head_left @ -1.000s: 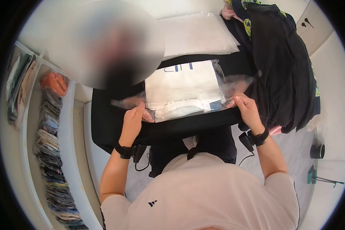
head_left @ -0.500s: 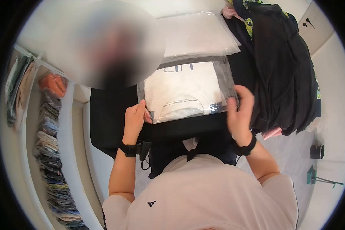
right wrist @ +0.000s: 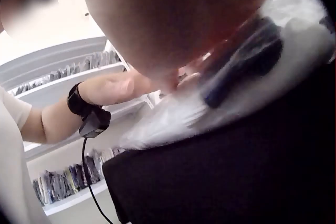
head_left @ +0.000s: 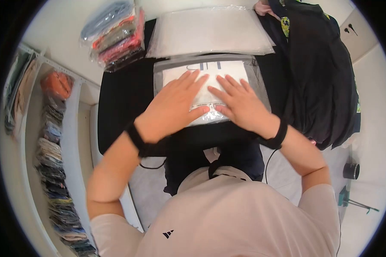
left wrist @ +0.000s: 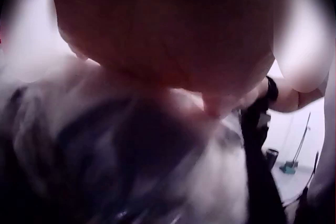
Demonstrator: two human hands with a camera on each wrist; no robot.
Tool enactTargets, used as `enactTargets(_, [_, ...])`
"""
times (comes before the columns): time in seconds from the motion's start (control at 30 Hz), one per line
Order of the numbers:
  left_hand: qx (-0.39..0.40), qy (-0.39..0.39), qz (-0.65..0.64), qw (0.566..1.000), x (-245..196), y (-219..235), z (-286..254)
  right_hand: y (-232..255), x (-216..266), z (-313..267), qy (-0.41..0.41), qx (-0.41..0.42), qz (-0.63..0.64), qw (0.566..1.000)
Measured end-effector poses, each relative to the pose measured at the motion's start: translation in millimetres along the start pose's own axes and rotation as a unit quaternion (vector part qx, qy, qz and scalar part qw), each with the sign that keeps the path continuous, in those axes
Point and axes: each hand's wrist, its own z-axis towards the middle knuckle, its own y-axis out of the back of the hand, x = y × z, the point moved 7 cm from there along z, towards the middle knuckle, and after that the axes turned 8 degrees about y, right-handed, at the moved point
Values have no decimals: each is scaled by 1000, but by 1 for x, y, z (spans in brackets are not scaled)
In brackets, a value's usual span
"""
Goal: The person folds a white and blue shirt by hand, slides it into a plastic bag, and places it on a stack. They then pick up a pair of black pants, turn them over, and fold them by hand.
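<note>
A folded white T-shirt (head_left: 235,68) with dark blue lettering lies inside a clear plastic bag (head_left: 256,70) in front of the person. Both hands lie flat across it with the fingers spread, pointing away from the body. The left hand (head_left: 171,103) covers the left side of the shirt, its thumb by the collar. Across the right side rests the right hand (head_left: 244,103), its thumb close to the left thumb. In the right wrist view a dark blue patch (right wrist: 244,58) of the shirt shows through the plastic. The left wrist view is blurred, with the hand (left wrist: 168,29) over the bag.
The black table (head_left: 124,107) holds a stack of clear bags (head_left: 210,32) at the back and a pile of bagged garments (head_left: 116,38) at the back left. Dark clothing (head_left: 317,73) is heaped on the right. A shelf (head_left: 79,124) at the left carries several packed garments.
Both hands have left the bag's near corners and moved inward onto its top, fingers spread. The bag's side edges, earlier folded up at the hands, now lie flat.
</note>
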Motion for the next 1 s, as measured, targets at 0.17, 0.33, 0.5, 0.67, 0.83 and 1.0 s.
enactTargets(0.17, [110, -103, 139, 979, 22, -55, -3, -5, -21, 0, 66, 59, -40, 995])
enactTargets(0.33, [115, -73, 103, 985, 26, -63, -3, -12, -22, 3, 66, 69, -29, 995])
enactTargets(0.5, [147, -54, 76, 985, 32, -72, -2, -22, -28, 3, 40, 104, -1, 994])
enactTargets(0.67, [169, -43, 68, 982, 34, -74, 1, -29, -33, 3, 34, 122, 28, 992])
enactTargets(0.83, [164, -35, 69, 983, 36, -75, 2, -30, -34, 4, 34, 149, 50, 987])
enactTargets(1.0, [176, -45, 67, 981, 38, -77, 2, -27, -35, 5, 46, 106, 40, 992])
